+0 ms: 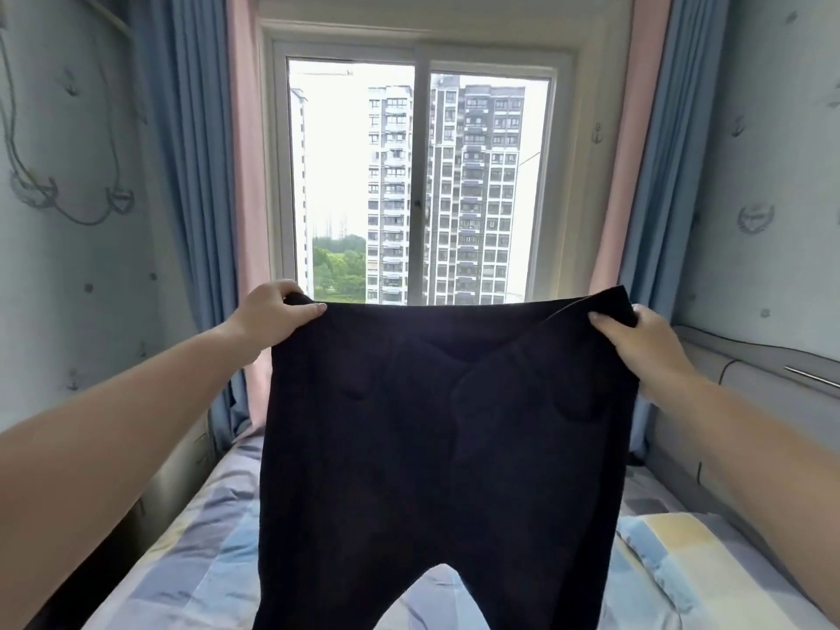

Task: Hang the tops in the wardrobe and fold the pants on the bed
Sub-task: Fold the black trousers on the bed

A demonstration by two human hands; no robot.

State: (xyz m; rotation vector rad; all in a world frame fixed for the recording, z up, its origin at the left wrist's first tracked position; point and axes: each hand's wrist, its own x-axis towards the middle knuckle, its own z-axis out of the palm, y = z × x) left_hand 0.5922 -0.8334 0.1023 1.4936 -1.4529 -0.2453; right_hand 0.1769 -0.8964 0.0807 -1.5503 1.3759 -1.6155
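A pair of black pants hangs spread out in front of me, waistband up and level, both legs dropping out of the bottom of the view. My left hand pinches the left end of the waistband. My right hand grips the right end. Both arms are stretched forward above the bed, which has a pastel checked sheet. The pants hide the middle of the bed.
A pillow in the same checked cloth lies at the right, below a grey headboard. A window with pink and blue curtains stands straight ahead. A wall closes the bed's left side.
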